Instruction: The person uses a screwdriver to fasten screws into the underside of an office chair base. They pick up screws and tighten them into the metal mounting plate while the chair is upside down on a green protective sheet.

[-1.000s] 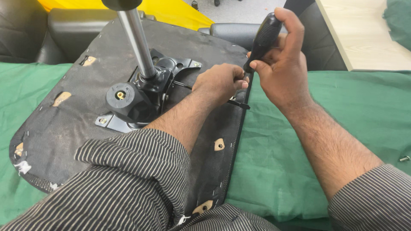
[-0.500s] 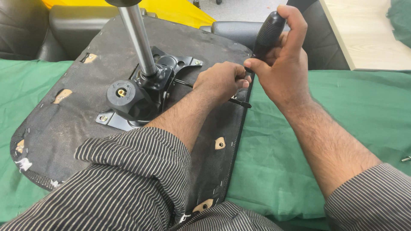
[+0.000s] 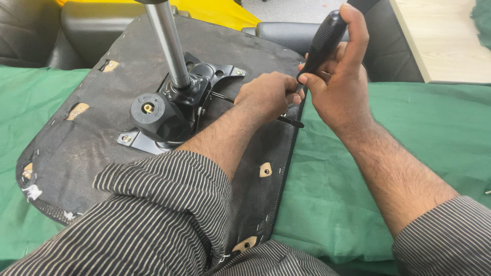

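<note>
A green cloth (image 3: 358,204) covers the tabletop, with black upholstered seats and a yellow panel at the far edge and a pale wooden surface (image 3: 450,41) at the far right. On the cloth lies an upturned office chair seat base (image 3: 92,153), dusty black fabric side up, my landmark for everything here.

At the seat base's right edge I hold a screwdriver (image 3: 325,41), its ribbed black handle pointing up and away from me, its long axis slanting down toward the edge seam. My right hand (image 3: 337,87) is closed around that handle, thumb laid along it. The shaft is hidden behind my fingers, so I cannot tell exactly where the tip meets the seat base.

My left hand (image 3: 268,97) sits just inside that same edge, curled shut, touching the right hand; it seems to pinch something small, but the fingers hide what. A thin black lever rod (image 3: 289,120) pokes out from under it, toward the edge. Both hands are about equally near the working point, the left slightly nearer the seat base's centre.

Further in, the black metal mechanism plate (image 3: 215,71) is bolted at the centre, a chrome gas cylinder (image 3: 171,51) rising from it and a round black knob (image 3: 151,115) beside. Striped sleeves (image 3: 163,214) fill the near foreground.
</note>
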